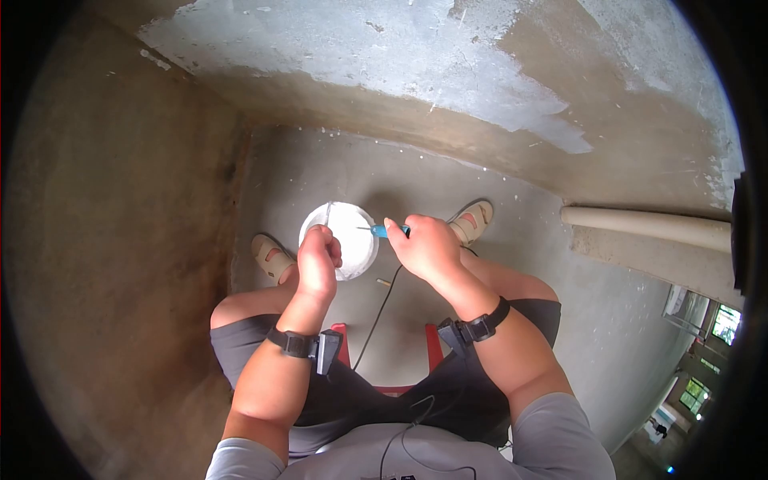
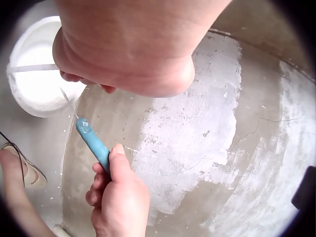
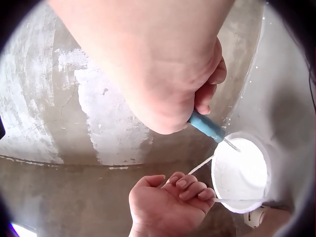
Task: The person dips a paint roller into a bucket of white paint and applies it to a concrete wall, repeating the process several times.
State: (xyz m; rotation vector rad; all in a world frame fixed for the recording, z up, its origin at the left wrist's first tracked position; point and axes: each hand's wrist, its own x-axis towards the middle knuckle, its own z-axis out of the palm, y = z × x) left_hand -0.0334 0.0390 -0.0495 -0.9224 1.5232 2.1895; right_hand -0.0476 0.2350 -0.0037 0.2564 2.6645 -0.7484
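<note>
A round white bucket [image 1: 374,260] holding bright white material [image 3: 244,173] is between the person's feet. My left hand [image 1: 317,260] is at its near left side, fingers curled round the white bucket handle [image 3: 234,200], whose two ends run to the rim. My right hand [image 1: 428,246] grips a blue-handled tool [image 2: 94,140] on the bucket's right, thumb along the handle. The tool's thin metal end [image 3: 231,145] points in over the bucket's opening; in these views it appears as a narrow line, and its full shape does not show.
A wall [image 1: 384,56] with patchy white coating rises ahead, and a bare brown wall [image 1: 120,208] stands at the left. A pale pipe [image 1: 648,226] runs along the right. Red stool legs [image 1: 434,348], a dark cable [image 1: 376,320] and sandalled feet [image 1: 476,220] are around the bucket.
</note>
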